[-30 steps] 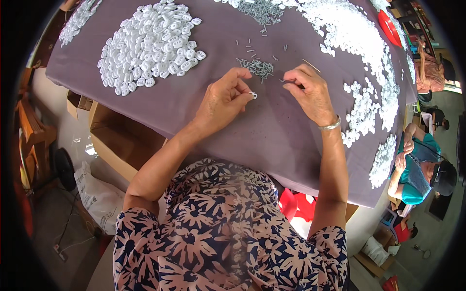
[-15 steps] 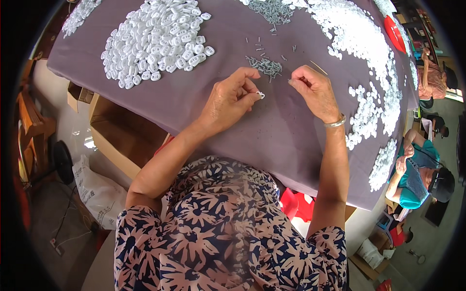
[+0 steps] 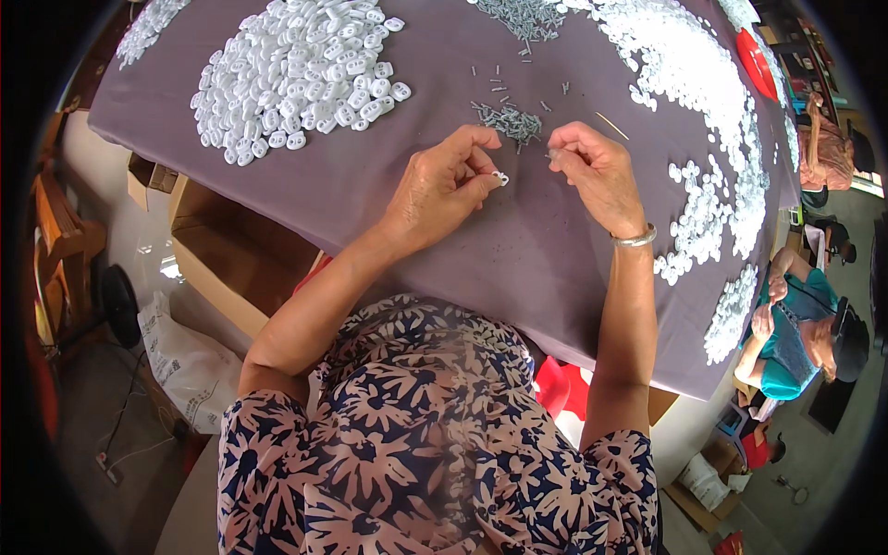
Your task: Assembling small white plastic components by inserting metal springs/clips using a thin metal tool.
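Observation:
My left hand pinches a small white plastic piece with holes between thumb and forefinger. It hovers over the table just nearer than a small heap of short grey spring-like pieces. To the right, my right hand, with a bangle on its wrist, is closed in a pinch. A tiny grey piece seems to stick out from its fingertips, too small to make out fully. The two hands are apart. A thin yellowish stick lies beyond the right hand.
A big pile of white oval two-holed pieces lies at the far left. Another heap of grey pieces is at the back. Small white parts spread along the right. A cardboard box stands by the table's left edge. A co-worker sits at right.
My right hand has shifted slightly left, nearer the white piece, and a tiny tip now shows at its fingers. The left hand keeps its pinch, almost unmoved.

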### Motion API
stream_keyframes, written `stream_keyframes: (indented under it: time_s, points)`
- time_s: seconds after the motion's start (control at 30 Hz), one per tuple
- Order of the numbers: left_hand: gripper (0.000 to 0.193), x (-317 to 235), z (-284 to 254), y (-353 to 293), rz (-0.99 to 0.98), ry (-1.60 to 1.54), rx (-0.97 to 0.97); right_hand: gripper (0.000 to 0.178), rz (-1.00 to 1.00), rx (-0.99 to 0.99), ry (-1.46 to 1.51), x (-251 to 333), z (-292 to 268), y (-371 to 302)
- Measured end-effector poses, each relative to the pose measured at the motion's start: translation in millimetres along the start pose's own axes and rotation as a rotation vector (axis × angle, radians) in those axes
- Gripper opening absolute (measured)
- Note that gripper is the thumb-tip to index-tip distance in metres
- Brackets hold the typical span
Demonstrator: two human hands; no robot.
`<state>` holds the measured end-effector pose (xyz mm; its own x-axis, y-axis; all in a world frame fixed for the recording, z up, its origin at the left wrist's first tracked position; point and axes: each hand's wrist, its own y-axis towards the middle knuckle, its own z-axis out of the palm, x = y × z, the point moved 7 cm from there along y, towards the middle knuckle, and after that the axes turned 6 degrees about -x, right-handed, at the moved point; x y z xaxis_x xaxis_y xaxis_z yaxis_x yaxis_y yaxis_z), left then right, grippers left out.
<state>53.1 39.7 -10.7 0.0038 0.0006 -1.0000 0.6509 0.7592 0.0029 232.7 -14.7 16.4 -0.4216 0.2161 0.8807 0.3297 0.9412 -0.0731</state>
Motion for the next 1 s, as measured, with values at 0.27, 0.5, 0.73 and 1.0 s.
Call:
stream_keyframes:
  time_s: [0.27, 0.5, 0.73, 1.0]
  points:
    - [0.028, -1, 0, 0, 0.005, 0.018, -0.004, 0.002, -0.068, -0.053, -0.373, 7, -9, 7]
    - [0.026, -1, 1, 0, 0.016, 0.021, 0.004, 0.004, -0.294, -0.223, -0.676, 25, -10, -2]
    - [0.025, 0, -1, 0, 0.015, 0.027, -0.019, 0.012, -0.223, -0.220, -0.311, 32, 4, -5]
    - [0.025, -1, 0, 0, 0.014, -0.011, -0.015, 0.016, -0.253, -0.201, -0.462, 26, 31, 6]
